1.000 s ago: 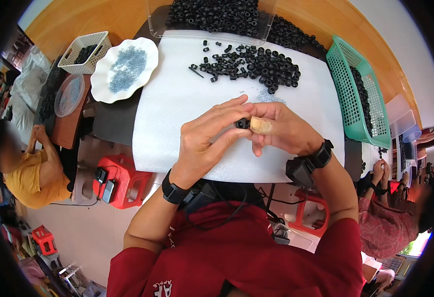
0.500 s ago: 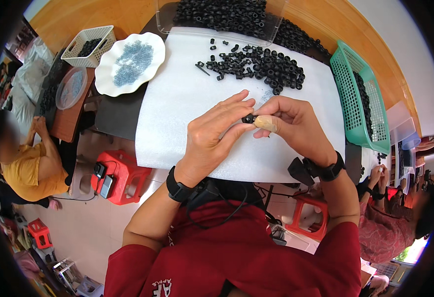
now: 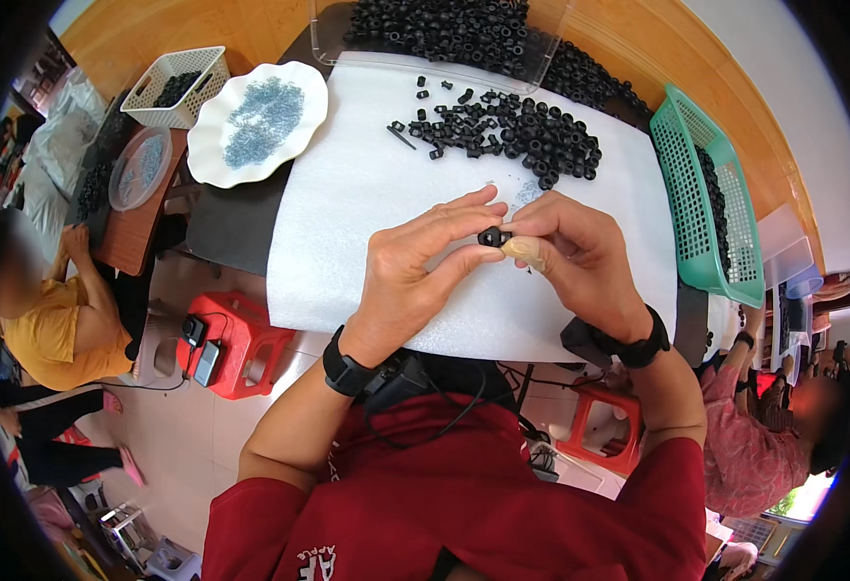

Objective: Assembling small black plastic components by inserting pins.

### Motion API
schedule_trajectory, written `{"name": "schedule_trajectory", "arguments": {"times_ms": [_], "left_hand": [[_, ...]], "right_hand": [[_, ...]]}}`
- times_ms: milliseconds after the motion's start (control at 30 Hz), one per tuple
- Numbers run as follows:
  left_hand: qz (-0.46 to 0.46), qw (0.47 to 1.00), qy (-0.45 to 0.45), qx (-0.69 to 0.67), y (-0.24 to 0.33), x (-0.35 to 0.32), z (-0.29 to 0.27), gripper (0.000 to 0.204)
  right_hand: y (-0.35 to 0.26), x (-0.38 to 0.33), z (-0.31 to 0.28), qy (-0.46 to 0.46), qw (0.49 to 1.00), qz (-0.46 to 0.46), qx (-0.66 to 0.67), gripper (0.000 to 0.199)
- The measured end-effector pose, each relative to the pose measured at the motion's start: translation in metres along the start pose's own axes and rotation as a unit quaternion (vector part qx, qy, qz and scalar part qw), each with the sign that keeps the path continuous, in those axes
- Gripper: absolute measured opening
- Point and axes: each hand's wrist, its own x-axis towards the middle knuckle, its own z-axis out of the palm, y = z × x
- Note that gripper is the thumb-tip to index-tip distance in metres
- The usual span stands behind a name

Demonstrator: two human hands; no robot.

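Evidently, fine fingertip work was in hand: a small, round, glossy black piece, seemingly of plastic, was held up above the white foam-like sheet, between the two bare hands and clear of the heap. The left hand had its thumb and forefinger closed narrowly on the piece from the left, the other fingers stretched out above it. The right hand was pinched at the piece's right end, its thumb wrapped in a tan covering; whether a second, smaller part sat in that pinch could not be told.

The step looked like joining or adjusting at that right end. The next move, as I judged it, called for a steady left grip and a small, well-aligned push or turn from the right fingertips; so small a piece could easily slip.

Just beyond the fingers lay a scatter of tiny pale-blue bits, and past it a loose heap of small black parts, with a thin black stick at its left. Farther out stood a white, wavy-rimmed plate bearing more bluish bits, a mint-green plastic mesh basket holding black parts, and, at the far edge, a clear plastic box.
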Motion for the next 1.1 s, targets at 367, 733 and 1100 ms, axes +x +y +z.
{"name": "schedule_trajectory", "arguments": {"times_ms": [367, 733, 1100], "left_hand": [[0.005, 1.0, 0.025, -0.012, -0.002, 0.0, 0.001, 0.027], [0.044, 0.992, 0.037, 0.112, 0.003, -0.001, 0.004, 0.028], [0.02, 0.999, 0.044, 0.01, -0.003, -0.001, 0.001, 0.026]], "right_hand": [[-0.002, 0.0, 0.009, 0.026, 0.997, 0.04, 0.057, 0.012], [-0.003, 0.001, 0.007, 0.016, 0.984, 0.133, 0.114, 0.02], [-0.002, 0.004, 0.008, 0.008, 0.988, 0.088, 0.123, 0.019]]}}
